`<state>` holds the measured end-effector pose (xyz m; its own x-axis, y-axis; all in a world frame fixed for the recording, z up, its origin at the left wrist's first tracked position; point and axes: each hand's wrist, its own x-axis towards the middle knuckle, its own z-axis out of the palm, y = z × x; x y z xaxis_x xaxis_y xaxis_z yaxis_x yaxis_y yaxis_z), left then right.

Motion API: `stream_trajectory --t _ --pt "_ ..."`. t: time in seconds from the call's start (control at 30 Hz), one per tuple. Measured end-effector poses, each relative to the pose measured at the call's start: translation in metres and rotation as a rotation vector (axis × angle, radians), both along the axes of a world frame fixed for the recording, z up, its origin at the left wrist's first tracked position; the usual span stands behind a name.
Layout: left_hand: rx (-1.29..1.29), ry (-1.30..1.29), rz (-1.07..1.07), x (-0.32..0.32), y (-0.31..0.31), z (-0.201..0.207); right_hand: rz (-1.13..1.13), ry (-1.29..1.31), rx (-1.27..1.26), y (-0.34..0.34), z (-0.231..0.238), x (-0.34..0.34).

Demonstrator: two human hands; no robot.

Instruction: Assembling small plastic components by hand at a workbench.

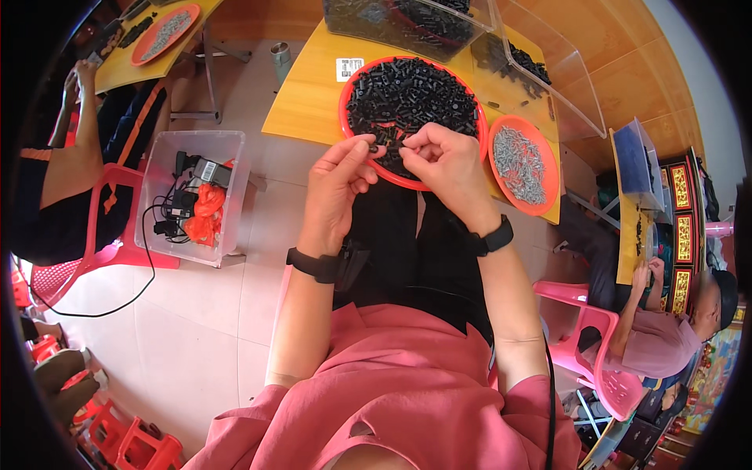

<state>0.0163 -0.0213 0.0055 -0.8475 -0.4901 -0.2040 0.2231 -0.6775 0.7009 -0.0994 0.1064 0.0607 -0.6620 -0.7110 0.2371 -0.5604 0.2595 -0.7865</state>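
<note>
Both my hands hover over the near rim of a round red basin (345, 117) heaped with small black plastic parts (411, 90). My left hand (337, 176) pinches a small black part (374, 148) between thumb and fingertips. Close to it, my right hand (446, 157) has its thumb and forefinger pressed together; what lies between them is too small to make out. Beside the basin on the right stands an orange-red plate (554, 176) full of small silvery metal pieces (518, 164).
A clear bin of black parts (407, 27) stands behind the basin on the yellow table (301, 102). More black parts lie by a clear plastic panel (580, 86). On the floor at left sits a clear tub (196, 251) with devices and cables. Other people work at tables on both sides.
</note>
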Motion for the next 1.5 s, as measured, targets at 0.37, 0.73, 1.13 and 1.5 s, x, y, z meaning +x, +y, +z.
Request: stream_trajectory --t 0.37,0.73,1.13,1.5 --pt "-0.007 0.008 -0.052 -0.002 0.006 -0.007 0.002 -0.003 -0.102 -0.002 0.0 0.023" --pt "0.179 0.165 -0.077 -0.004 0.002 -0.011 0.143 -0.813 -0.169 0.006 -0.007 0.012" --pt "0.344 0.349 -0.128 -0.004 0.002 -0.011 0.167 -1.118 -0.441 -0.006 -0.016 0.02" --pt "0.37 0.36 -0.15 -0.005 0.003 -0.012 -0.011 -0.626 -0.384 -0.004 -0.02 0.036"
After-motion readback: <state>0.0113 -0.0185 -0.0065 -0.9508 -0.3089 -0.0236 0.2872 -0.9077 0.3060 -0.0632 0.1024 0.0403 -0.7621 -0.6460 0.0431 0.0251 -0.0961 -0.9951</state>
